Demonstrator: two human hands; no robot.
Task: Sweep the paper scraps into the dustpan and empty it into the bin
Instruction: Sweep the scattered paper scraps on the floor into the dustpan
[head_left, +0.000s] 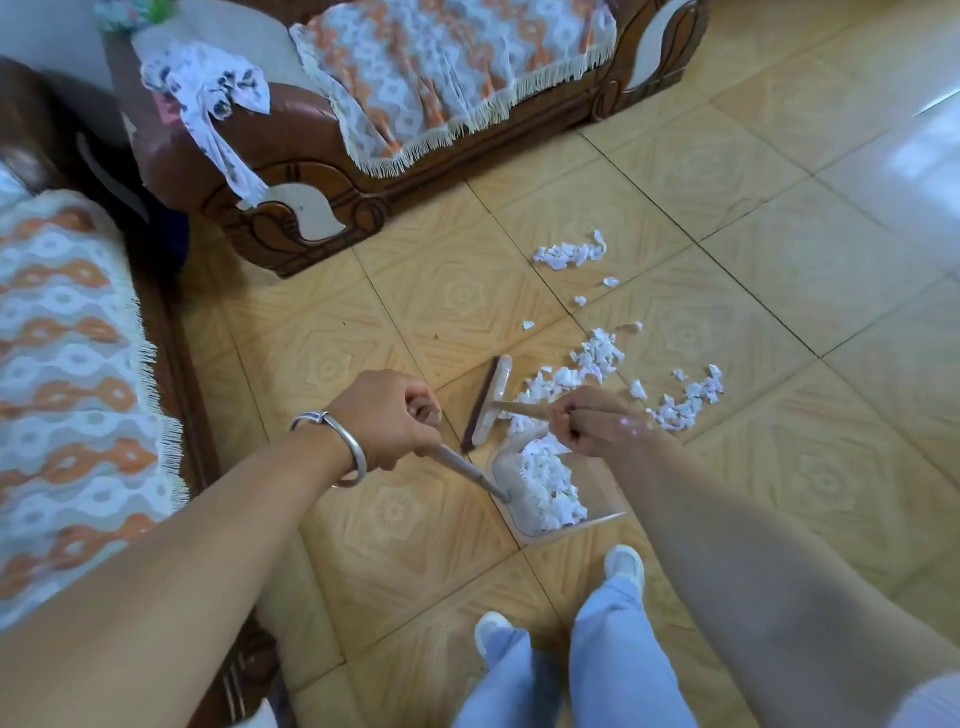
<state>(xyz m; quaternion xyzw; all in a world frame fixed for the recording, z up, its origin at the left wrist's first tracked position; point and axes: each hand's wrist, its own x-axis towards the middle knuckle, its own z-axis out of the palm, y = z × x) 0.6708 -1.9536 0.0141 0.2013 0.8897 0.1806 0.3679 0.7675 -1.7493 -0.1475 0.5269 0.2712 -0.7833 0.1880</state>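
Observation:
White paper scraps (592, 364) lie scattered over the tiled floor, with a smaller heap (569, 254) further off. A pale dustpan (506, 475) stands on the floor in front of my feet and holds a pile of scraps. My left hand (387, 421) grips the dustpan's long grey handle (470, 473). My right hand (589, 421) grips the wooden handle of a small broom. The broom head (493, 402), white with dark bristles, sits at the dustpan's far mouth, beside the nearest scraps. No bin is in view.
A carved wooden sofa (322, 171) with an orange-and-white lace cover stands at the back. Another covered seat (67, 374) fills the left edge. My two white shoes (623, 564) are just behind the dustpan. Tiled floor stretches out to the right.

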